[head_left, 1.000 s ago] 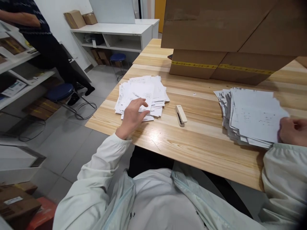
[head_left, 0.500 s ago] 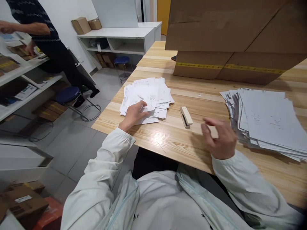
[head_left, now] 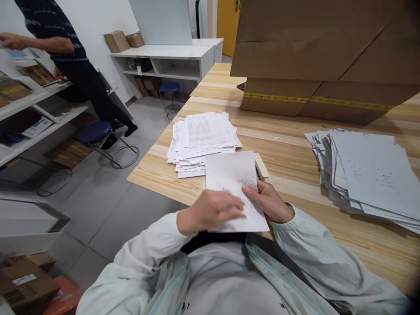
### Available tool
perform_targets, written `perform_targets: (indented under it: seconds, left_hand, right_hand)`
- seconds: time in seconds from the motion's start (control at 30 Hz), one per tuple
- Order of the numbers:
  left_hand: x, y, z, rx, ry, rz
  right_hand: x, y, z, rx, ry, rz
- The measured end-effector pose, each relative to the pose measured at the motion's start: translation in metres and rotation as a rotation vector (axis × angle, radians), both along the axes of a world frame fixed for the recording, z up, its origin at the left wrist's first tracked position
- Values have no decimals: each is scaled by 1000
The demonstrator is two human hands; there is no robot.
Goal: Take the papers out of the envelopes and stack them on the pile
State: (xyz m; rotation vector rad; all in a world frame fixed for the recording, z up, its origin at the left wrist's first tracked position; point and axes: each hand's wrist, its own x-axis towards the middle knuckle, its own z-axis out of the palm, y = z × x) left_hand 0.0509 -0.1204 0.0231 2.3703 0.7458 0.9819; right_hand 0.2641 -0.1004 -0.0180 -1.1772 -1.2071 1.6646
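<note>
Drawn-on sheet (head_left: 226, 168) off the pile (head_left: 210, 129) — now in right fingers (head_left: 255, 196), left fingers (head_left: 229, 201) over it, perhaps touching, stapler (head_left: 261, 166) partly hidden

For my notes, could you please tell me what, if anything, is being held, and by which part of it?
The right hand holds a paper sheet by its right edge, thumb on top; whether the left hand touches it is unclear.

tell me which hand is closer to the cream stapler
Right. The right hand is just on the near side of the cream stapler; the left hand is farther off, to its left, over the sheet of paper.
</note>
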Motion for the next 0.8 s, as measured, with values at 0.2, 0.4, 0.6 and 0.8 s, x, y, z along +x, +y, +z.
perform_targets:
  seconds: [0.2,0.4,0.6,0.8]
  left_hand:
    - [-60,123,20,10,221,637]
    - [-71,179,-1,-79,740,578]
    - [-61,177,5,-48,889,576]
    - [-57,187,11,47,1017,514]
  right_hand:
    - [5,-4,4,-45,-36,241]
    - [4,-5,6,-71,-3,259]
    - [3,-5,11,-94,-10,251]
    - [5,-4,9,-41,-21,276]
